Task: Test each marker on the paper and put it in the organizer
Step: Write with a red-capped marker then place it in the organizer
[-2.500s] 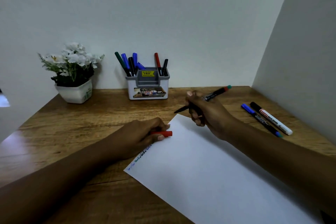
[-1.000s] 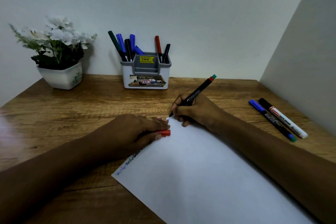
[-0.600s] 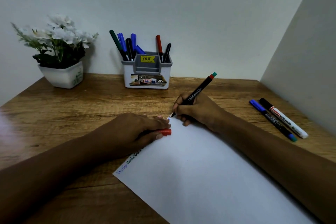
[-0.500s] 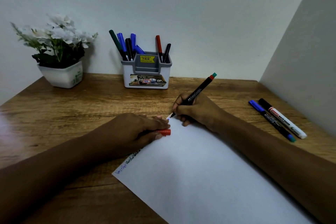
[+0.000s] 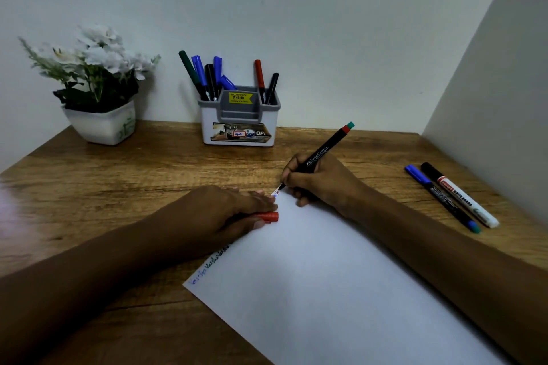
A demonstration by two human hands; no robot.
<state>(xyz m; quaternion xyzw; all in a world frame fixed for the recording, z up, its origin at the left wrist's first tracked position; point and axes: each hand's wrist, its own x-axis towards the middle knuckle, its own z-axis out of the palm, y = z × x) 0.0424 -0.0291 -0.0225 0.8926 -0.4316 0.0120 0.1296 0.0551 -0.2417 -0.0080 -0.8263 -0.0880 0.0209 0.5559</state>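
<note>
Ideally, the paper (image 5: 341, 290) should be held flat on the worktop (image 5: 118, 187) by the left hand (image 5: 219, 213), its grip curled round a red cap (image 5: 269, 217); beyond, short light strokes are best drawn at the sheet's far corner with the marker (image 5: 320, 154), pinched in the right hand's (image 5: 323, 184) grip, tip down; the organizer (image 5: 238, 124) is set farther back

A grainy wooden table (image 5: 118, 187) sits tucked into a corner, where the plain pale back wall (image 5: 296, 9) meets the side wall (image 5: 504, 83) on the right. The light is dim and even.
</note>
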